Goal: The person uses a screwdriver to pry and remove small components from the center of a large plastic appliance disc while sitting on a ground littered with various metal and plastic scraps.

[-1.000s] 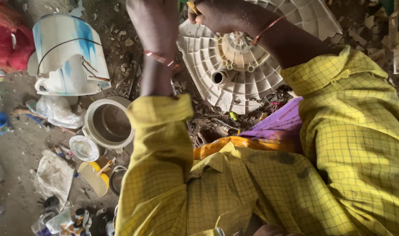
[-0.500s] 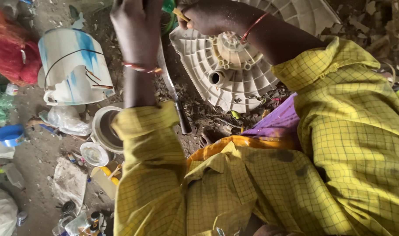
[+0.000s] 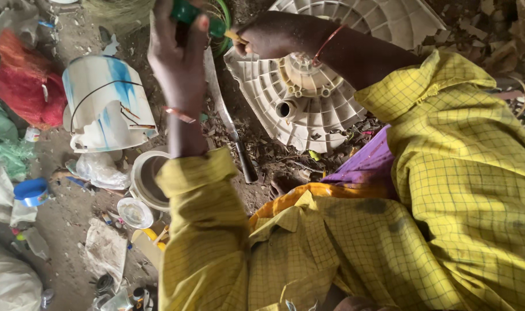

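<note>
At the far edge of the scene, your left hand [image 3: 179, 55] has its fingers clamped on a green plastic object [image 3: 196, 14], which sits just left of your right hand [image 3: 271, 37]. Your right hand is curled shut, pinching a small yellowish piece [image 3: 235, 35] above the cream ribbed plastic disc [image 3: 308, 98] lying on the dirt. Between your forearms, a long metal blade [image 3: 228, 121] lies on the ground. Further left stands a broken white and blue plastic container [image 3: 107, 103], with a round cream plastic tub [image 3: 147, 178] just near of it.
</note>
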